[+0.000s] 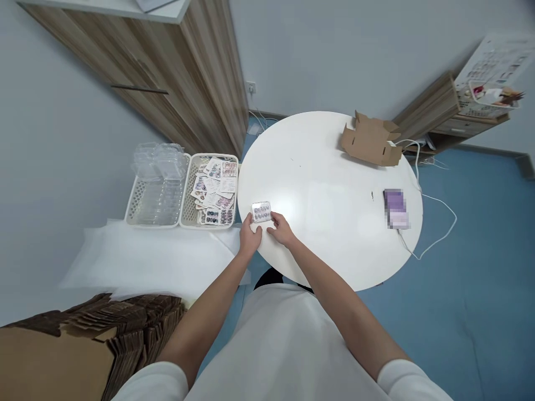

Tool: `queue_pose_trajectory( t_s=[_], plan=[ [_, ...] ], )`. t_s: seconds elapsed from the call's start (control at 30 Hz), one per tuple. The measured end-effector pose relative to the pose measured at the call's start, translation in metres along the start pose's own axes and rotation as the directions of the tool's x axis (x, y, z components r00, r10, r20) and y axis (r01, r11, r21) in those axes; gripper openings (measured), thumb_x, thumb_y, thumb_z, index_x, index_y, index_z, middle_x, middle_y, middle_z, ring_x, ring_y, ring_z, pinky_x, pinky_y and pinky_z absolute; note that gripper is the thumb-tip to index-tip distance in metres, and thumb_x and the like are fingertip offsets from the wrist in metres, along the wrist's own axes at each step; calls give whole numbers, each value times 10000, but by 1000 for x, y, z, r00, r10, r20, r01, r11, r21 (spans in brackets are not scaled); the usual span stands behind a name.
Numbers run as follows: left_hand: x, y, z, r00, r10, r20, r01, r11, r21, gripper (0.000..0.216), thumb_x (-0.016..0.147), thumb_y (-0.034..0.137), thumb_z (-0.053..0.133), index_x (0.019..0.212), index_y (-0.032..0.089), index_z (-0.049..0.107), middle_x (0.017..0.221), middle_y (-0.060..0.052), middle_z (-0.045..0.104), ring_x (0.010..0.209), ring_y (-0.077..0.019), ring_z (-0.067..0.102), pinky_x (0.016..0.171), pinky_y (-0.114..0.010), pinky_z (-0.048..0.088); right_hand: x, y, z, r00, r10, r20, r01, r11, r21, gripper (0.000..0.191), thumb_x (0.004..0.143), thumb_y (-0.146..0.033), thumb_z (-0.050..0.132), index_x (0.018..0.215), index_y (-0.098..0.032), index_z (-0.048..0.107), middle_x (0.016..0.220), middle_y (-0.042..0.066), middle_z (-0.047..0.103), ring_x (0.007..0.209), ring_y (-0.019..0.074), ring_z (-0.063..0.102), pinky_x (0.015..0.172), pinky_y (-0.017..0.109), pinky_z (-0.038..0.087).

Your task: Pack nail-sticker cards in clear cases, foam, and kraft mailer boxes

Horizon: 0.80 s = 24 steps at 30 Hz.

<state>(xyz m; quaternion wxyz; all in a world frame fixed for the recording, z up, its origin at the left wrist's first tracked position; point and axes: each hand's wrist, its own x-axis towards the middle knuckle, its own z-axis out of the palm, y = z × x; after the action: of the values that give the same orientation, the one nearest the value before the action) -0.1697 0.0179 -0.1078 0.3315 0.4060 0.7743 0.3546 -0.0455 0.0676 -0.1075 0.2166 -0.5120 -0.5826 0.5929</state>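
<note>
A small clear plastic case (261, 211) with two rows of shiny purple oval pieces, which look like press-on nails, is at the near left edge of the white round table (330, 223). My left hand (249, 238) grips its left side with the fingers. At the lower right corner, my right hand (282, 229) holds it between thumb and fingers, the thumb partly bent below. Close by on the left, a white basket (184, 220) contains many cards (214, 192) with similar coloured pieces.
Another white basket (130, 209) holds stacked clear plastic cases (161, 195). On the table lie an opened cardboard box (370, 142) and a blurred purple item (395, 207) with a white cable. White foam sheets (154, 259) and flattened cardboard (54, 356) are at lower left.
</note>
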Motion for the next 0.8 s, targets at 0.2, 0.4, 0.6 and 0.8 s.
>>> queue_pose_trajectory(
  t_s=[0.2,0.4,0.6,0.8],
  plan=[
    [-24,32,37,988,116,105,-110,992,-57,572,735,188,481,1286,178,329,1262,-76,454,1120,-200,457,950,-352,381,-41,22,-51,983,-57,-173,48,997,-57,553,681,-165,509,1217,-226,386,1211,64,412,1044,168,470,931,348,392],
    [-67,60,82,909,228,348,-206,974,-99,524,749,187,460,1266,167,374,1242,-72,483,1102,-194,480,937,-336,398,-113,45,-122,959,-93,-269,43,982,-185,495,720,-156,453,1208,-222,405,1188,69,432,1010,164,497,919,353,404],
    [-112,63,119,855,237,461,-240,969,-53,514,766,176,424,1276,168,362,1235,-75,492,1081,-189,499,877,-329,445,-162,73,-161,970,-82,-230,-9,930,-367,501,737,-141,410,1233,-213,394,1184,77,443,1062,185,470,925,370,397],
    [-133,61,137,879,196,434,-243,968,56,486,758,167,420,1244,170,404,1208,-67,516,1085,-184,496,918,-352,417,-170,95,-178,987,-123,-106,72,915,-396,521,736,-117,388,1250,-201,375,1188,83,430,1104,178,442,947,356,379]
  ],
)
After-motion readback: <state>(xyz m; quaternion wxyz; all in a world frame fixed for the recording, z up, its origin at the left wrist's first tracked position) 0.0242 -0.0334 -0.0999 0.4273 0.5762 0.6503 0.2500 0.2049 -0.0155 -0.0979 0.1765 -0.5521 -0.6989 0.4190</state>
